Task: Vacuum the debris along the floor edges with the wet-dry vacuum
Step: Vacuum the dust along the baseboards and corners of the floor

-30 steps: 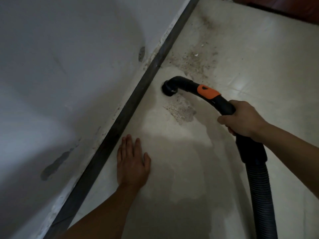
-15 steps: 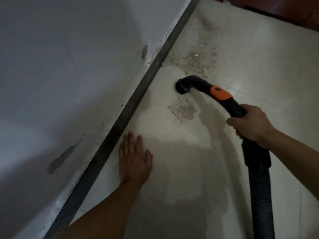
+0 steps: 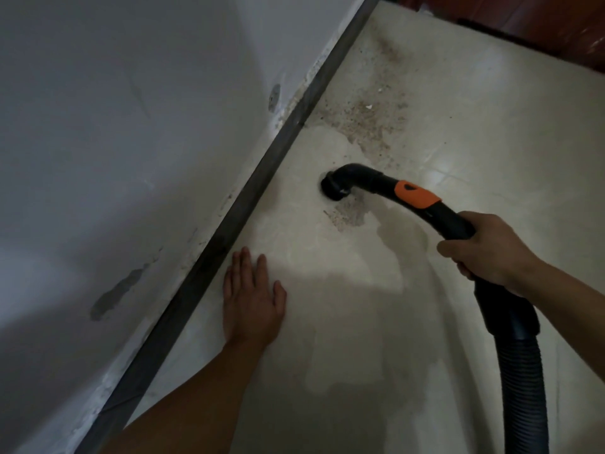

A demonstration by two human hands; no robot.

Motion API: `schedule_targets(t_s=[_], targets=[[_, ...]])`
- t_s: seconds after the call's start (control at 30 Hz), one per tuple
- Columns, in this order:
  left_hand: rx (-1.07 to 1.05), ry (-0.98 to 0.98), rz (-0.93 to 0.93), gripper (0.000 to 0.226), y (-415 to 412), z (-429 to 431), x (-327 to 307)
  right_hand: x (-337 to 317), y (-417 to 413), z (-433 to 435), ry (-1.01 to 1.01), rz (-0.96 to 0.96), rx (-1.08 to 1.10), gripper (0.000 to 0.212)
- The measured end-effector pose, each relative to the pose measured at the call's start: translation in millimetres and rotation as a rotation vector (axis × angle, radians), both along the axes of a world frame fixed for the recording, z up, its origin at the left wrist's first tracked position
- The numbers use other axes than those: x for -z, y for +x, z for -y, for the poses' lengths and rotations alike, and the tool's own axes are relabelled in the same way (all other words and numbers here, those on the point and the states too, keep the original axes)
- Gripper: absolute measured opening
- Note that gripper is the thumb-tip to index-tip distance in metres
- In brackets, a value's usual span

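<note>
Right hand (image 3: 484,247), at 3 o'clock in my view: clenched round the black curved wand (image 3: 455,221) just above the collar where the ribbed hose (image 3: 520,388) joins. I judge this grip lets my wrist steer the tip while the hose trails off toward 5 o'clock. Left hand (image 3: 252,303), at 7 o'clock: released and flat, palm down on the floor (image 3: 491,126), fingers straight and pointing to 12 o'clock. It holds nothing and seems to serve as a prop for my weight while I lean in low. It lies just beside the dark skirting strip (image 3: 255,204) but apart from it. Orange slider (image 3: 415,193): set on the back of the wand, ahead of my right hand toward 10 o'clock, untouched. Nozzle mouth (image 3: 334,188): near the centre of view, facing down and on or just over the floor; I cannot tell which. Small debris patch (image 3: 348,214): gritty specks touching the nozzle at its 5 o'clock side, evidently the step in hand. Larger debris patch (image 3: 366,122): at 12 o'clock of the nozzle, well apart from it, spread from the skirting outward and running up toward the far corner, not yet cleared. Damp marks (image 3: 402,231): darker stains under the wand and down toward 6 o'clock. Skirting strip: runs diagonally from 7 o'clock to 1 o'clock, the edge to be followed. Wall (image 3: 131,126): pale, scuffed, with chipped grey spots, filling 8 to 11 o'clock. Dark reddish surface (image 3: 540,24): at 1 o'clock, not identifiable. Brands, labels, writing: none legible on the wand, slider or hose.
</note>
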State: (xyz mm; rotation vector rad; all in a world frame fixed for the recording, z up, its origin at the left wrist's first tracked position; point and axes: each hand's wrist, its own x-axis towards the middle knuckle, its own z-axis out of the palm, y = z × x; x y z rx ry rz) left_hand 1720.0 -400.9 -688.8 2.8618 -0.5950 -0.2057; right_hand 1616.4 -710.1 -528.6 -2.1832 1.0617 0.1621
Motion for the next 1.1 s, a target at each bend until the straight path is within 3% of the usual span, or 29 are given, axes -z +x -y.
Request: schedule_targets(t_s=[0.13, 0.43, 0.57, 0.83, 1.0, 1.1], targets=[[-0.001, -0.005, 0.006, 0.063, 1, 1, 1, -6, -14, 18, 0.009, 0.010, 0.147, 0.015], [-0.006, -0.015, 0.019, 0.064, 0, 0, 2, -13, -72, 11, 0.173, -0.053, 0.148, 0.018], [-0.007, -0.029, 0.029, 0.064, -1, 1, 1, -4, -89, 4, 0.130, 0.013, 0.221, 0.017], [-0.003, -0.025, 0.041, 0.064, -4, 2, -2, 7, -69, -20, 0.022, 0.080, 0.128, 0.015], [0.000, -0.031, 0.045, 0.063, -5, 1, -3, 9, -56, -35, 0.040, 0.019, -0.028, 0.017], [0.000, -0.027, 0.037, 0.063, -6, 3, -3, 8, -55, -36, -0.024, 0.028, -0.014, 0.018]])
